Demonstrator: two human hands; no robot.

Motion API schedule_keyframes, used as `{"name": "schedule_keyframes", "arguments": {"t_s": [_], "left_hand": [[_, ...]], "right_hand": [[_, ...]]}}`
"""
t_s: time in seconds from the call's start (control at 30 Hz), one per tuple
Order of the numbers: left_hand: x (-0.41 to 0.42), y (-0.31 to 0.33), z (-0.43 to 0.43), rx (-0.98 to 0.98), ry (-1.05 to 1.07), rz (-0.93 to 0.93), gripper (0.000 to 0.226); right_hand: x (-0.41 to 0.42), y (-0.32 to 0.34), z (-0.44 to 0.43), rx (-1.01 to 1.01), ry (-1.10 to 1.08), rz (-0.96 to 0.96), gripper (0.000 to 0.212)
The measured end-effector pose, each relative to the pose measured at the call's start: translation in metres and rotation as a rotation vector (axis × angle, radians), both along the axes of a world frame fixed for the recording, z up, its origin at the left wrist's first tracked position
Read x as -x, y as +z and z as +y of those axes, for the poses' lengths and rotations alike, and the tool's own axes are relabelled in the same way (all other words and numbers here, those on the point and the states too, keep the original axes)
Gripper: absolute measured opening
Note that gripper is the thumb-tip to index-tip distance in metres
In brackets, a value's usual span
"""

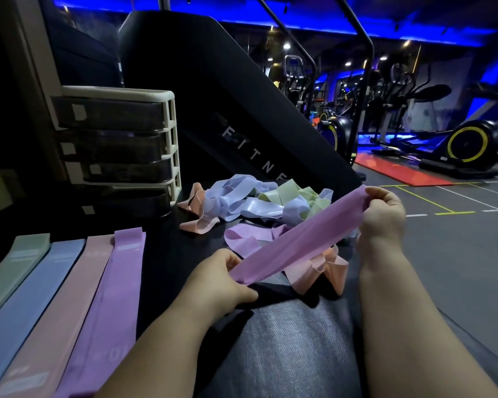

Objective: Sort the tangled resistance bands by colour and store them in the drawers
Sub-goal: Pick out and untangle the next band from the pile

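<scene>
— While the purple band (296, 242) is stretched between both hands, how much of the sorting would you call done?

— Less than half, I'd judge. Four bands lie flat side by side along the near left edge of the dark platform (161, 254): a green one (15, 271), a blue one (41, 288), a pink one (78, 282) and a purple one (118, 282). That looks like one started row per colour.

— And the hands?

— The left hand (227, 282) pinches the band's near end with its fingers curled round it. The right hand (383, 216) grips the far end the same way, raised over the platform's right edge. The band hangs taut and untwisted, clear of the tangle (259, 202).

— What remains?

— The tangle, out toward the far right edge, holds blue, green and pink loops knotted together. A loose purple loop (242, 239) and a crumpled pink band (319, 271) sit just under the held one. The drawer unit (118, 147) stands at the far left corner. Its drawers look closed, though they are too dark to tell whether anything is inside. So storing appears not yet begun.
</scene>
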State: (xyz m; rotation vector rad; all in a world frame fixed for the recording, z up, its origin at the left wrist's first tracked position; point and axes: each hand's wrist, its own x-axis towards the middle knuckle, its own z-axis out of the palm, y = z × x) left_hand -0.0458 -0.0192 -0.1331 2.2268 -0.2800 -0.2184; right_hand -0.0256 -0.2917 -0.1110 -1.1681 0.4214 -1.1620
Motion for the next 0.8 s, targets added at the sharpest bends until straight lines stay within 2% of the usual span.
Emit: {"name": "schedule_keyframes", "arguments": {"t_s": [0.1, 0.2, 0.27, 0.47, 0.6, 0.63, 0.73, 0.8], "left_hand": [[-0.001, -0.003, 0.001, -0.096, 0.062, -0.145, 0.021], [-0.004, -0.005, 0.002, -0.109, 0.119, -0.237, 0.007], [-0.006, -0.006, 0.004, -0.093, 0.162, -0.267, 0.009], [-0.008, -0.004, 0.004, 0.078, 0.128, -0.189, 0.010], [-0.010, -0.004, 0.004, 0.063, 0.171, -0.197, 0.007], [-0.011, -0.004, 0.005, 0.072, 0.177, -0.193, 0.006], [-0.012, -0.003, 0.006, 0.135, 0.192, -0.201, 0.012], [-0.011, 0.000, 0.007, 0.212, 0.214, -0.200, 0.019]], "right_hand": [[0.001, 0.001, 0.005, 0.006, 0.034, -0.007, 0.040], [0.000, 0.001, 0.007, -0.026, 0.070, -0.007, 0.037], [0.002, 0.002, 0.008, -0.044, 0.120, 0.003, 0.034], [0.004, 0.002, 0.009, 0.003, 0.116, 0.004, 0.027], [0.002, -0.001, 0.004, -0.046, 0.114, -0.023, 0.047], [0.003, -0.002, 0.003, -0.044, 0.118, -0.018, 0.046], [0.003, -0.002, 0.006, 0.006, 0.116, 0.003, 0.021], [0.003, -0.002, 0.009, 0.020, 0.108, 0.010, 0.025]]}}
